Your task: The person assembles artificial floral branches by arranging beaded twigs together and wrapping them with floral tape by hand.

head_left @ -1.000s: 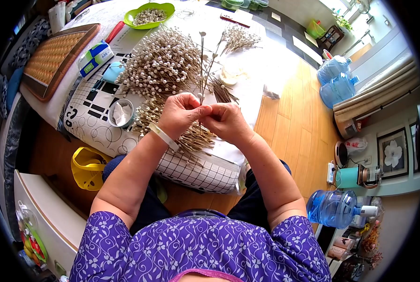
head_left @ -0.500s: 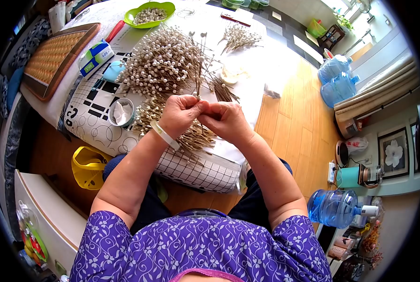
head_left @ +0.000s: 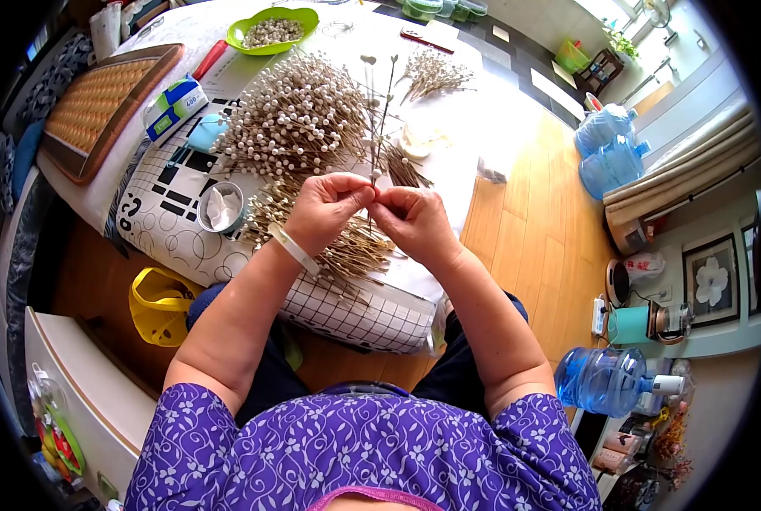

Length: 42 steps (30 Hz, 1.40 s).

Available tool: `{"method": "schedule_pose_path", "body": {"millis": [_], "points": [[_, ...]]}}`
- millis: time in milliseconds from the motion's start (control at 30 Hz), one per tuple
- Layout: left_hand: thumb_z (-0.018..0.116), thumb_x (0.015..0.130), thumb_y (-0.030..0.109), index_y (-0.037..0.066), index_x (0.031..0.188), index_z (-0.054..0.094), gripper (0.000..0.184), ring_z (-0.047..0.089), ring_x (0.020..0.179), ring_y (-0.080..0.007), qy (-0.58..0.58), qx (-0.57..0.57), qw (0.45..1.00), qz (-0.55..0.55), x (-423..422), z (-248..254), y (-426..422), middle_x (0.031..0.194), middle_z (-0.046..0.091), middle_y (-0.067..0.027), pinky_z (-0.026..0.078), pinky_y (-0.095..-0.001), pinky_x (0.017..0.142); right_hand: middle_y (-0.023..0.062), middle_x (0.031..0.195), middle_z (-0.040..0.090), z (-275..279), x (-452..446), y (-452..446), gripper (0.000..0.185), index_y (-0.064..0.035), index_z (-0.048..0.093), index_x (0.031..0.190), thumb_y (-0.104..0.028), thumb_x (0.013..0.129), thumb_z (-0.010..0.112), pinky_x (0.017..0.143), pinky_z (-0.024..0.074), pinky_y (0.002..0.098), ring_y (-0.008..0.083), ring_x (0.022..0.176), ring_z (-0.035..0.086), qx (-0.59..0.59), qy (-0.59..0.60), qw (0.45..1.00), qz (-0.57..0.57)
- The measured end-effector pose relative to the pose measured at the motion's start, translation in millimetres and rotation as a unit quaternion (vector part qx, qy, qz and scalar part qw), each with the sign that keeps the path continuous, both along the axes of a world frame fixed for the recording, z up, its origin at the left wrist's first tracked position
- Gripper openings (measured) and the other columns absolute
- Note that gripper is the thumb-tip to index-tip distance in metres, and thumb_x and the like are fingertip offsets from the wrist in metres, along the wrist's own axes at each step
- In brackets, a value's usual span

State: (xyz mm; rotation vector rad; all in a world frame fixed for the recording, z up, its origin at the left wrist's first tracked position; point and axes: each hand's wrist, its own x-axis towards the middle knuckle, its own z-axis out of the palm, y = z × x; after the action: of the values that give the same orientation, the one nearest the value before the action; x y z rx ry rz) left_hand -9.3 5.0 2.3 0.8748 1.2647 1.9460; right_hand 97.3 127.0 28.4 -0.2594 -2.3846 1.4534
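Note:
Thumb and fingers pinched, my left hand [head_left: 327,209] holds a thin dark stem [head_left: 373,128] with small buds, which stands roughly upright above the fingertips. My right hand [head_left: 413,220] pinches the same stem from the other side, its fingertips close against the left ones. Behind my left hand lies a large pile of stems with white bead-like tips [head_left: 295,115]. More stems with pale tips [head_left: 346,247] lie under and beside my left wrist. A short bundle of brown stems [head_left: 404,166] rests just beyond my right hand.
A green bowl of beads [head_left: 271,32], a small bunch of stems [head_left: 436,72] and a red phone-like object [head_left: 426,39] lie at the table's far side. Left are a cup with white tissue [head_left: 222,208], a tissue pack [head_left: 174,106] and a yellow bag [head_left: 160,311].
The stem turned and bunched together half a second ago; its branches now stand apart again above my fingertips. Both hands have shifted slightly and keep their pinch.

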Motion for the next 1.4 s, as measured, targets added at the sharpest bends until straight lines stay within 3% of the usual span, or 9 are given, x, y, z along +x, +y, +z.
{"method": "schedule_pose_path", "body": {"millis": [100, 467, 533, 567, 667, 900, 1133, 1333, 1400], "points": [[0.061, 0.081, 0.005, -0.003, 0.083, 0.059, 0.008, 0.055, 0.070, -0.0074, 0.017, -0.005, 0.999, 0.030, -1, 2, 2, 0.076, 0.061, -0.0043, 0.046, -0.0198, 0.066, 0.0052, 0.050, 0.053, -8, -1, 6, 0.015, 0.0014, 0.062, 0.072, -0.013, 0.075, 0.063, 0.044, 0.0371, 0.0232, 0.0051, 0.047, 0.044, -0.048, 0.016, 0.999, 0.002], [0.061, 0.080, 0.004, -0.002, 0.085, 0.060, 0.008, 0.055, 0.073, -0.0064, 0.081, -0.010, 0.994, 0.072, 5, 2, 5, 0.079, 0.061, -0.0043, 0.046, -0.0186, 0.066, 0.0100, 0.054, 0.052, -1, 0, 4, 0.009, -0.0006, 0.061, 0.070, -0.009, 0.070, 0.062, 0.047, 0.0402, 0.0251, 0.0097, 0.047, 0.047, 0.053, 0.042, 0.998, -0.012], [0.059, 0.081, 0.003, -0.003, 0.089, 0.061, 0.010, 0.056, 0.078, -0.0077, -0.007, -0.013, 1.000, 0.004, 8, 8, 6, 0.084, 0.062, -0.0070, 0.047, -0.0199, 0.070, 0.0088, 0.054, 0.052, 1, 0, 5, 0.010, -0.0002, 0.061, 0.070, -0.010, 0.071, 0.062, 0.047, 0.0400, 0.0248, 0.0088, 0.047, 0.047, 0.053, 0.024, 0.998, -0.003], [0.057, 0.083, 0.005, -0.003, 0.091, 0.061, 0.012, 0.058, 0.079, -0.0113, 0.013, -0.023, 0.999, -0.037, 3, 4, 5, 0.088, 0.063, -0.0076, 0.048, -0.0233, 0.074, 0.0076, 0.053, 0.053, 2, 0, 6, 0.011, 0.0001, 0.061, 0.070, -0.010, 0.072, 0.063, 0.047, 0.0398, 0.0246, 0.0080, 0.047, 0.046, 0.052, 0.007, 0.999, 0.004], [0.059, 0.082, 0.005, -0.004, 0.087, 0.062, 0.011, 0.059, 0.075, -0.0106, -0.018, -0.031, 0.999, 0.013, -2, 1, 3, 0.082, 0.064, -0.0085, 0.048, -0.0213, 0.071, 0.0046, 0.052, 0.053, 0, 1, 2, 0.013, 0.0006, 0.061, 0.070, -0.011, 0.074, 0.063, 0.046, 0.0386, 0.0239, 0.0056, 0.048, 0.044, -0.047, 0.004, 0.999, 0.015], [0.067, 0.077, 0.010, 0.000, 0.080, 0.062, 0.012, 0.057, 0.068, -0.0081, -0.050, -0.037, 0.998, -0.010, -5, 4, 0, 0.075, 0.063, -0.0048, 0.046, -0.0205, 0.065, 0.0031, 0.050, 0.051, -11, -4, 7, 0.015, 0.0022, 0.060, 0.071, -0.012, 0.075, 0.063, 0.044, 0.0363, 0.0238, 0.0044, 0.048, 0.041, -0.076, 0.012, 0.996, 0.050], [0.065, 0.078, 0.010, 0.003, 0.079, 0.061, 0.009, 0.056, 0.070, -0.0087, -0.108, -0.003, 0.994, -0.024, -7, -6, 3, 0.076, 0.062, -0.0036, 0.045, -0.0210, 0.068, 0.0036, 0.051, 0.050, -8, -4, 2, 0.013, 0.0015, 0.061, 0.074, -0.011, 0.076, 0.061, 0.045, 0.0367, 0.0243, 0.0058, 0.047, 0.043, -0.022, 0.003, 0.999, 0.028], [0.062, 0.081, 0.010, 0.004, 0.081, 0.059, 0.007, 0.057, 0.074, -0.0110, -0.124, 0.004, 0.992, -0.032, -7, -7, 3, 0.079, 0.062, -0.0053, 0.045, -0.0228, 0.071, 0.0025, 0.051, 0.052, -5, -3, 3, 0.016, 0.0021, 0.061, 0.073, -0.013, 0.076, 0.064, 0.045, 0.0377, 0.0232, 0.0046, 0.048, 0.044, -0.104, 0.009, 0.994, 0.044], [0.061, 0.081, 0.011, 0.004, 0.081, 0.058, 0.008, 0.058, 0.074, -0.0117, -0.127, 0.013, 0.991, -0.034, -7, -4, 4, 0.078, 0.062, -0.0059, 0.045, -0.0231, 0.071, 0.0006, 0.052, 0.053, 0, -2, 6, 0.016, 0.0024, 0.061, 0.072, -0.013, 0.076, 0.065, 0.046, 0.0379, 0.0219, 0.0041, 0.049, 0.044, -0.038, -0.051, 0.997, 0.038]]}}
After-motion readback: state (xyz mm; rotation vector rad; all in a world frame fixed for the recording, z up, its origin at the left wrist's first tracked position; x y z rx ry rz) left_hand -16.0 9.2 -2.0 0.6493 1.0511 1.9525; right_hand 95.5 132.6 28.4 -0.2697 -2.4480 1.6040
